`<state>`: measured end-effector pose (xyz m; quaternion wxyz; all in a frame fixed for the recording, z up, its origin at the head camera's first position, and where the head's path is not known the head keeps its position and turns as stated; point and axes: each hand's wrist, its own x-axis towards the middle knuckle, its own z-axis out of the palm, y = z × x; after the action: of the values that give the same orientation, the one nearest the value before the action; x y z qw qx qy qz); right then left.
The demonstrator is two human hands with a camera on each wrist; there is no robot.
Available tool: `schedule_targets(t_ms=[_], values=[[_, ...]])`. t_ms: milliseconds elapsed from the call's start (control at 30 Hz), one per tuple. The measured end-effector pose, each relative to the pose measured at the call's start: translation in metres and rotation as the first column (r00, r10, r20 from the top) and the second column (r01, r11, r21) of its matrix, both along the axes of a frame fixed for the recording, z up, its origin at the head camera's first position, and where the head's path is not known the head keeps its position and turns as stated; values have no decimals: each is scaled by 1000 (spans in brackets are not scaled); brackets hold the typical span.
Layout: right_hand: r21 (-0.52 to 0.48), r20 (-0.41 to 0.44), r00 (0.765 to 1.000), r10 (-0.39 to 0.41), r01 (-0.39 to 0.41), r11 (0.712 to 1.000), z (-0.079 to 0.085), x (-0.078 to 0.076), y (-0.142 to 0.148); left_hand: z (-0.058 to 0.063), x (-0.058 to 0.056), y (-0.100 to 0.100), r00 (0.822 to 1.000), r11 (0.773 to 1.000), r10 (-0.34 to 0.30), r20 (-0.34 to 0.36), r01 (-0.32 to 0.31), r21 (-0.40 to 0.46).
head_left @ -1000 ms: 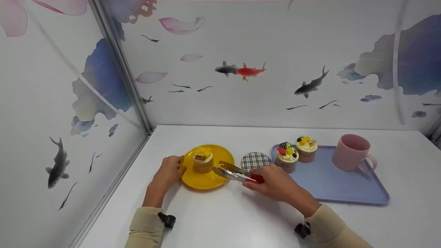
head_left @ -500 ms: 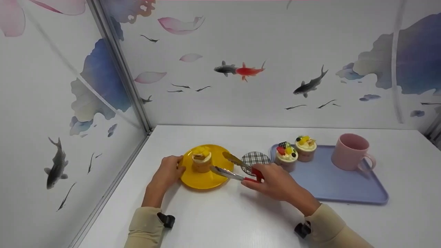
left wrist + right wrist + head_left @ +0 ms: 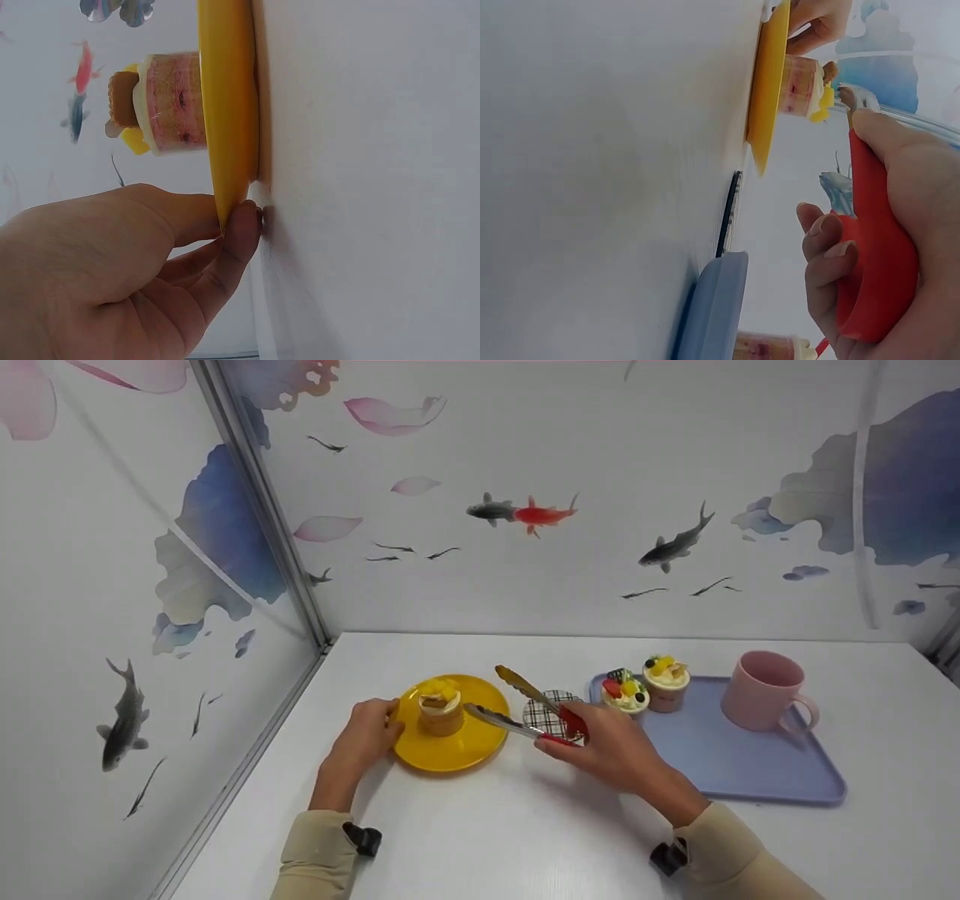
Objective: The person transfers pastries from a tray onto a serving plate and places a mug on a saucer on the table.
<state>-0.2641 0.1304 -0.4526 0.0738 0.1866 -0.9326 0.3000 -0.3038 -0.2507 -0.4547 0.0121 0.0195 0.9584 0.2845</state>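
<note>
Left hand (image 3: 365, 735) on the yellow plate (image 3: 450, 757), tongs (image 3: 502, 721) wide beside the cake (image 3: 441, 718)

I'm watching both hands at work over the white table (image 3: 450, 840). The left wrist view gives it to me plainly: thumb above, fingers below, pinching the plate's rim. And there's the cake, upright on that plate, pink layers in its side, yellow chunks (image 3: 442, 690) and a brown biscuit (image 3: 121, 100) on top! Across to the right hand (image 3: 611, 746): it grips the red handles of the tongs, metal arms spread well apart. One tip shows just beside the cake; whether they touch, I can't tell. Beneath the tongs, a checked coaster (image 3: 538, 715) lies between the plate and the blue tray (image 3: 735, 765). On the tray's left end, the nearer fruit cake (image 3: 625, 699) peeks out behind the right hand, the farther fruit cake (image 3: 666, 691) just beyond it, and a pink mug (image 3: 761, 694) stands toward the right.
</note>
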Motion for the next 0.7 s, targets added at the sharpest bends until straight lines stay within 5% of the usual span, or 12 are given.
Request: schedule_targets(t_ms=[700], values=[[-18, 33, 999, 3, -2, 1000, -7, 2, 44, -1, 0, 0, 1000, 1000, 3, 0, -3, 0]])
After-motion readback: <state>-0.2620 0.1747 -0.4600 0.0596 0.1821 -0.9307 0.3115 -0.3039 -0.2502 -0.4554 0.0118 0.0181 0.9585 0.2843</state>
